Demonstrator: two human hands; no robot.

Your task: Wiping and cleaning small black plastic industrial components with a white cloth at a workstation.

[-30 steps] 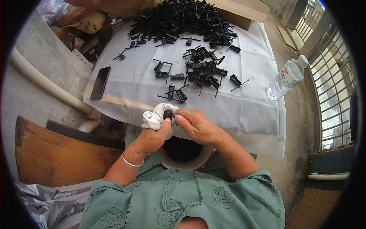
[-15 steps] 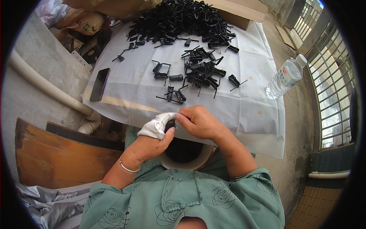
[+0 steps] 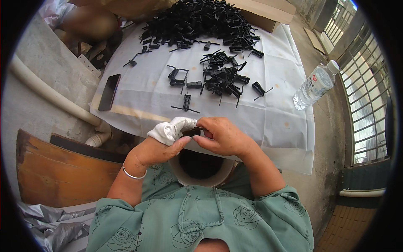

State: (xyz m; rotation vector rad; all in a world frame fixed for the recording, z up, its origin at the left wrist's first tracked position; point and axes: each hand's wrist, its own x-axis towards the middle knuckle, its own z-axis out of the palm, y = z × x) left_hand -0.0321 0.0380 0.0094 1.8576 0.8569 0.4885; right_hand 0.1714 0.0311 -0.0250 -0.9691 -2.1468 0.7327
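My left hand (image 3: 168, 143) has a white cloth glove (image 3: 166, 131) bunched over its fingers, with the thumb bare. It meets my right hand (image 3: 222, 136) at the table's front edge. Both hands are closed on a small piece; only a thin dark sliver (image 3: 198, 127) shows, apparently one of the black plastic clips with thin arms. Just beyond the hands lies a single black clip (image 3: 187, 103). Further off are a small heap of clips (image 3: 224, 77) and a few loose ones. Below my hands, a pale bucket (image 3: 203, 183) with a dark inside stands between my legs.
A large pile of black clips (image 3: 197, 25) covers the table's far end, beside a cardboard box (image 3: 260, 21). A phone (image 3: 110, 92) lies at the left edge of the white-covered table (image 3: 147, 88). A water bottle (image 3: 315, 86) stands at the right edge.
One of the two clips just beyond my hands is gone from the table. My left hand has shifted slightly left, and my right thumb has moved down toward the left thumb.
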